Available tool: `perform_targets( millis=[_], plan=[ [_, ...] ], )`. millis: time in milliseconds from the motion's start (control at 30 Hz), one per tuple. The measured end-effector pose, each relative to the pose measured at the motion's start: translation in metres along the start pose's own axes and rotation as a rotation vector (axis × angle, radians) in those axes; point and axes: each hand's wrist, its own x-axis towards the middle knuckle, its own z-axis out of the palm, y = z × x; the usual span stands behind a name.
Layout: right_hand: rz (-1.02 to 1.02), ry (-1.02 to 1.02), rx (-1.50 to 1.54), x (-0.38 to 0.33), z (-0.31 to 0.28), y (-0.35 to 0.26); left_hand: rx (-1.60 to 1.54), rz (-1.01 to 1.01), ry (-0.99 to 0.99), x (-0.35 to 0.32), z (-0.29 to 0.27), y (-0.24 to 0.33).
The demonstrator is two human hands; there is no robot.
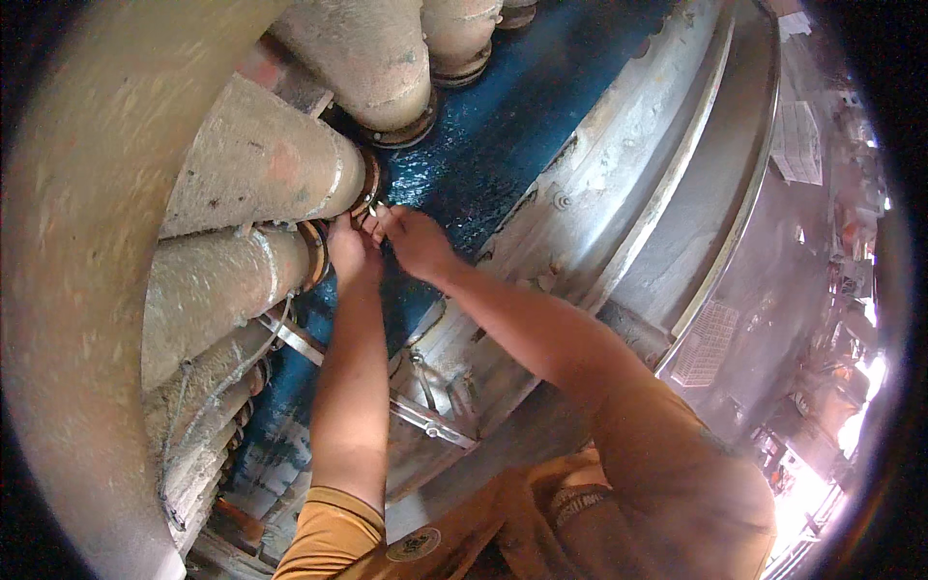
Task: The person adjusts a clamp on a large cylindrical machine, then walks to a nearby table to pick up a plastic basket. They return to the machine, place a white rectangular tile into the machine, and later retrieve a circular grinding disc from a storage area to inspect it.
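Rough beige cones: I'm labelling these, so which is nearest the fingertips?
The rough beige cone with a reddish patch. The bare left hand and bare right hand meet at its rusty rim; other cones' rims sit farther off.

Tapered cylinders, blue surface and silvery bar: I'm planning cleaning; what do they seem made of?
Tapered cylinders: possibly metal or moulded plastic; the matte, rough, grimy skin leaves it open.
Blue surface: perhaps painted metal or plastic, glossy, with bright highlights.
Silvery bar: likely bare metal, given its sheen.
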Motion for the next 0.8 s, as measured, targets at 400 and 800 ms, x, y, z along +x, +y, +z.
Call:
perform_targets(
  millis=[400,800],
  plan=[
    [-0.078,-0.629,-0.441,0.090,-0.058,-0.023,0.025,-0.012,0.044,-0.003,0.008,0.002],
    [0.240,0.250,0.119,0.003,0.046,-0.024,0.438,0.247,0.096,0.027,-0.043,-0.009]
  ],
)
